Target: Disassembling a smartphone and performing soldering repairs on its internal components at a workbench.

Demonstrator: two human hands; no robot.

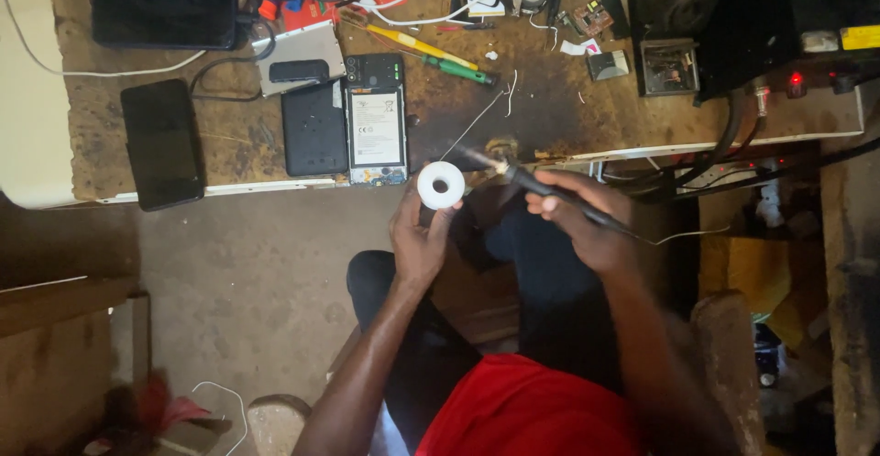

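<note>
left grip (417,236) clasps white spool (441,186) at tabletop (550,112) edge | right grip (587,218) clenched on iron (550,190), tip at spool's 3 o'clock | opened phone (376,121) at 11 (untouched) | joint not begun, I judge

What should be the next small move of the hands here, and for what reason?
Probably bring the soldering iron tip onto the wire end from the white spool. The left hand holds the spool up, the right hand holds the iron, and its tip points at the spool, close beside it.
</note>
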